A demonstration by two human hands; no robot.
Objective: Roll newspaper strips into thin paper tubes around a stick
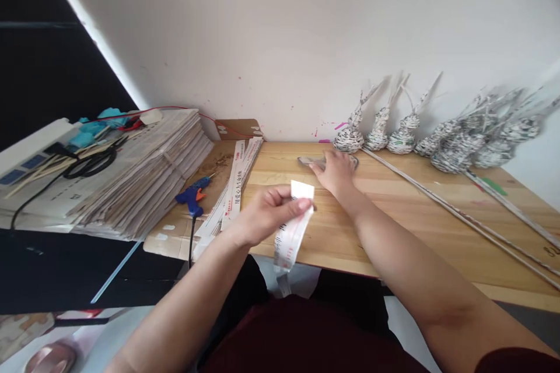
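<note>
Between the thumb and fingers of my left hand (276,210), a strip of white printed paper (292,239) hangs down over the table's front edge. Black characters and red print show on it. Farther back, my right hand (338,169) reaches over a thin, flat, dark-edged item (308,161) lying on the wooden table. The fingers curl down on it and cover its middle, so its kind cannot be made out. Left of my hands, a stack of similar printed paper strips (235,183) lies fanned out.
A blue glue gun (192,195) rests on cardboard (168,243) at left, beside a tall newspaper pile (161,157) topped with cables and sticks. Several woven paper gourds (401,135) stand along the wall. Long paper rods (437,198) cross the wooden table (367,250) at right.
</note>
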